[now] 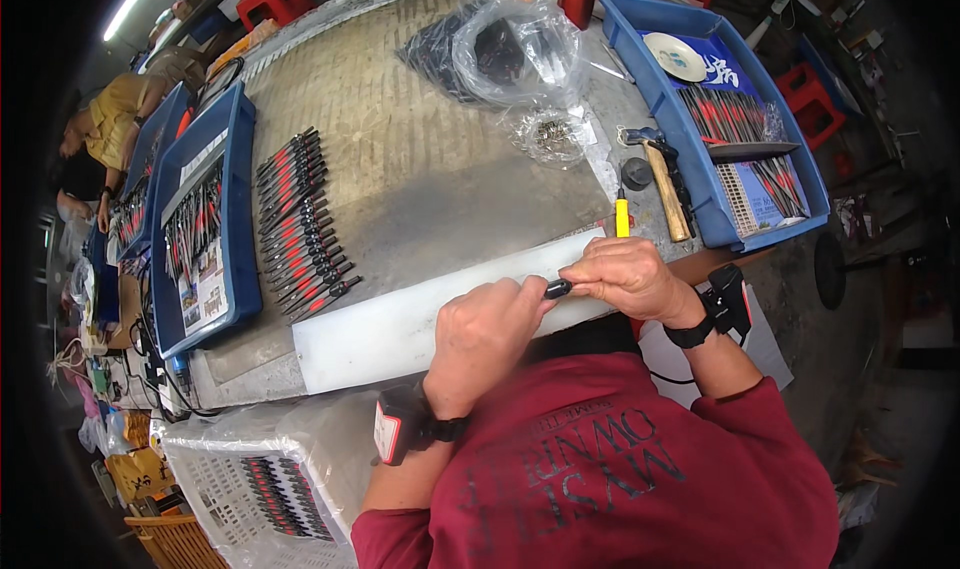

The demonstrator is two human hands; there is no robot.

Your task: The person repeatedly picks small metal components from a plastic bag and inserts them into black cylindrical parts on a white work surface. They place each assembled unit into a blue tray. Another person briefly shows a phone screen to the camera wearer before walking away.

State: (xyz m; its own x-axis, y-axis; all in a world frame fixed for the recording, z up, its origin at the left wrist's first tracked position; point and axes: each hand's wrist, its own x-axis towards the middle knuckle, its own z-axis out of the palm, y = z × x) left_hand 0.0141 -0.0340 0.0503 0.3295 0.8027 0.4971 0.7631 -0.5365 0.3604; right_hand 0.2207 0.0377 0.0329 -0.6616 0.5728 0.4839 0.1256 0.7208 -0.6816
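Observation:
Over a white board [370, 341] along the near table edge, my hands meet. My left hand [488, 334] is closed round a black cylindrical piece [557, 289], and only a short rounded end of it shows. Fingertips of my right hand [628, 277] pinch together right at that end; whether they grip the same piece or something tiny on it is hidden. Just beyond my right hand lies a tool with a yellow handle [622, 217]. To the left, a long row of slim black-and-red pen-like pieces [300, 224] is laid out on the table mat.
Blue trays with similar pieces stand left [245, 239] and right [715, 194]. A hammer [668, 184] lies beside the right tray. Clear plastic bags [530, 54] sit at the back. A white basket [200, 469] stands low left. Another person [120, 119] is at the far left.

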